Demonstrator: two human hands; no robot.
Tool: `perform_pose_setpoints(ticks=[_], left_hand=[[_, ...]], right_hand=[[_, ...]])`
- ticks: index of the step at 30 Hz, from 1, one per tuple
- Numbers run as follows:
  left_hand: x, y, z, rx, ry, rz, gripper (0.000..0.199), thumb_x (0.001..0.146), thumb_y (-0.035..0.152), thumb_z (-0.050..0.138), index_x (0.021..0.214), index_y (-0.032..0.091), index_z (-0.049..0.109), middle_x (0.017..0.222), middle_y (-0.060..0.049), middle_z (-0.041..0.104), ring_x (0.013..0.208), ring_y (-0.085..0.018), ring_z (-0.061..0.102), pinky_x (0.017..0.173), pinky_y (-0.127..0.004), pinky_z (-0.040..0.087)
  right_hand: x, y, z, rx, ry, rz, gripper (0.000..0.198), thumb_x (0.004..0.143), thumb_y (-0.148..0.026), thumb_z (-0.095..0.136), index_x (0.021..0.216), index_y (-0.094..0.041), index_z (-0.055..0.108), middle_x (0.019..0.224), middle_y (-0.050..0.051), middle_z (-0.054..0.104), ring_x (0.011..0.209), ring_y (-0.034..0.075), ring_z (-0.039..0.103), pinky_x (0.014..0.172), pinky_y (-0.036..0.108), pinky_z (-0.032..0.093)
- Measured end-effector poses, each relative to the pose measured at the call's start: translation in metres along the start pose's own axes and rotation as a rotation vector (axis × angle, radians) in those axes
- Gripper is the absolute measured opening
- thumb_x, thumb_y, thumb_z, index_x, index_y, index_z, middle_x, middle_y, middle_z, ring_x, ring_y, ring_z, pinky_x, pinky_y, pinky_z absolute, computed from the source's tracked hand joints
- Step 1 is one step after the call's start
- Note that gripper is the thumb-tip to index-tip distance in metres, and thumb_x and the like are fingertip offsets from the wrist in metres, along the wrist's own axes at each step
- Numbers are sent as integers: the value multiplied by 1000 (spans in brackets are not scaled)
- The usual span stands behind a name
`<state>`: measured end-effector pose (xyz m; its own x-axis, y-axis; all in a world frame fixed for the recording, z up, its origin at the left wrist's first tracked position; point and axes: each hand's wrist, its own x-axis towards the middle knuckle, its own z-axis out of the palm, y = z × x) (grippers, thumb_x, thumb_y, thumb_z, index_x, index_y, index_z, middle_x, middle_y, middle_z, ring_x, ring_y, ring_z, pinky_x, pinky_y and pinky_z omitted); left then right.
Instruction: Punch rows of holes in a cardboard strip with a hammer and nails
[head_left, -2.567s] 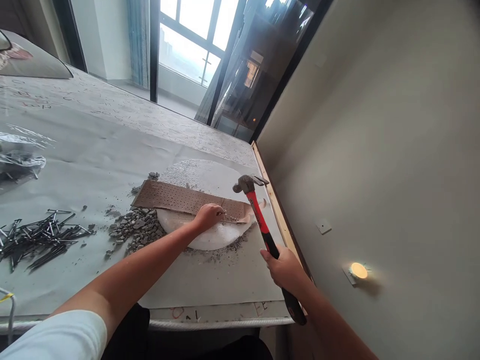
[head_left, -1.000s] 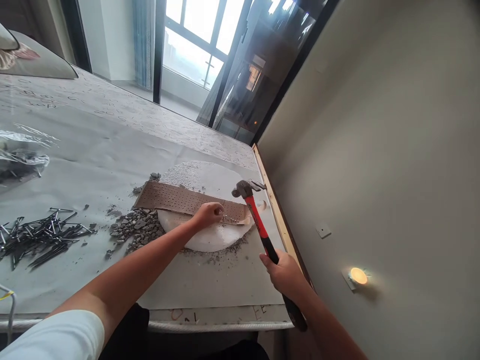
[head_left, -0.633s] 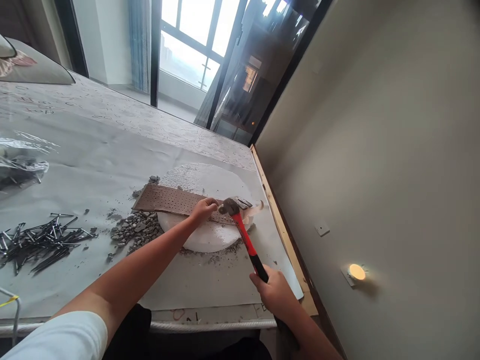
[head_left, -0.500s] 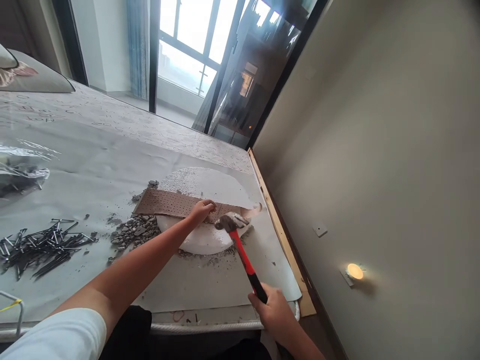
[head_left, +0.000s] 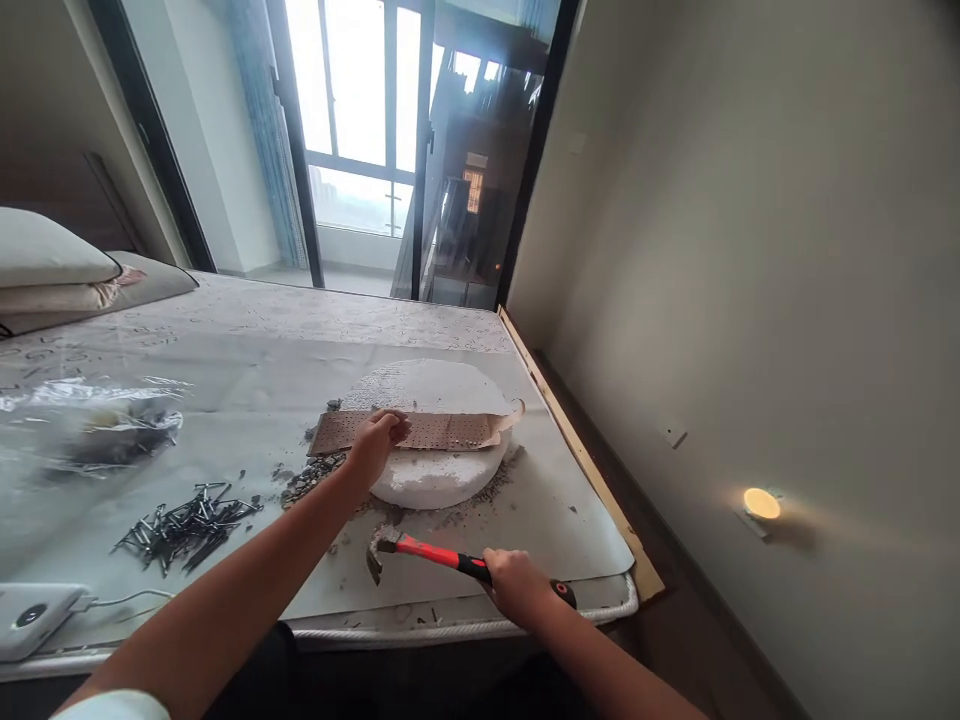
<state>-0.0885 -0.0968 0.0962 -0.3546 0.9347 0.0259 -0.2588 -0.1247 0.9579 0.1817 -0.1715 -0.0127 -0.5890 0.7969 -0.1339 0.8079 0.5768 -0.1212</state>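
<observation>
My right hand (head_left: pixel 517 585) is wrapped round the black grip of a claw hammer (head_left: pixel 431 551) with a red and black handle. The hammer lies sideways, low over the sheet, its head pointing left. My left hand (head_left: pixel 381 440) is over a brown strip dotted with small holes (head_left: pixel 442 430); its fingers are curled together, and whatever they hold is hidden. The strip lies across a round white slab (head_left: pixel 435 485), its right end torn and curling up. Grey rubble (head_left: pixel 311 478) lies at the slab's left edge, partly behind my forearm.
A pile of nails (head_left: pixel 187 525) lies to the left on the pale sheet (head_left: pixel 225 400), near a clear plastic bag (head_left: pixel 112 430). A white device (head_left: pixel 37 615) with a cable sits at front left. A wooden board (head_left: pixel 570 450) runs along the right mattress edge, beside the wall.
My right hand has lowered the hammer away from the strip and turned its head to the left. My left hand has shifted left along the strip. The view has tilted.
</observation>
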Motion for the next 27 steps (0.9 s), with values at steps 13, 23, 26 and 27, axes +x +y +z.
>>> perform_pose_setpoints(ticks=[13,23,26,27], left_hand=[[-46,-40,-14,740,-60,242,25,66,29,47,79,18,65,103,-10,68,96,-26,63,86,-38,48],[-33,-64,19,1453,-429,445,48,72,9,42,115,15,64,143,-11,42,138,-26,25,113,-44,23],[-23,-68,17,1495,-482,439,57,69,7,45,123,15,58,149,-11,32,141,-27,17,115,-46,13],[-20,-70,14,1501,-496,423,59,68,7,46,125,16,56,150,-11,30,141,-27,14,115,-46,12]], right_hand=[[41,25,5,-28,36,-173,25,78,-37,66,91,-15,65,98,10,66,93,23,62,78,29,45],[133,33,-112,-139,170,14,27,92,-27,42,102,-13,63,109,13,62,96,19,59,79,26,44],[174,27,-116,-179,99,66,33,92,-32,42,107,-10,62,108,16,64,98,24,61,76,30,46],[184,25,-114,-193,68,79,35,91,-34,43,107,-10,62,108,17,65,98,25,62,75,31,47]])
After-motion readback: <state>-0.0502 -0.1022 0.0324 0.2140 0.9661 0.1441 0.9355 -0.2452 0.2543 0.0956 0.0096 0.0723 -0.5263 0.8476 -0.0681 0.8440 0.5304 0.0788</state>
